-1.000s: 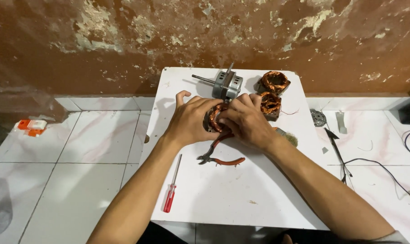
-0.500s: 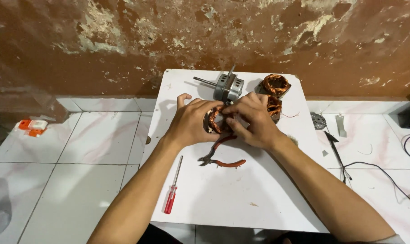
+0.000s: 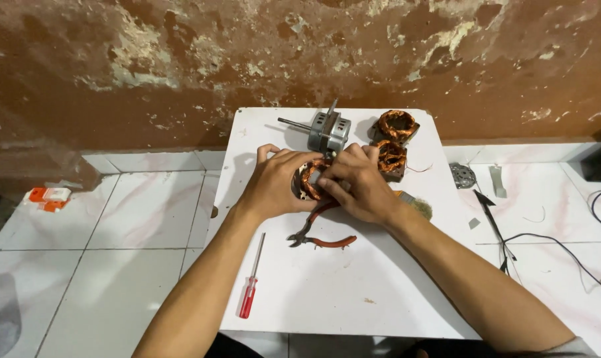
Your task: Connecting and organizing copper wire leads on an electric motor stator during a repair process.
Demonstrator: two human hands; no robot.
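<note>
Left hand and right hand together clasp a copper-wound stator. Just below it: red-handled pliers. Behind: grey metal motor, white board.

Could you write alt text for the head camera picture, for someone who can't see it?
Both hands, left hand and right hand, hold a copper-wound motor coil over a white board. Pliers and a red-handled screwdriver lie nearer the person; a grey motor and two more coils sit beyond, by a peeling brown wall.
</note>
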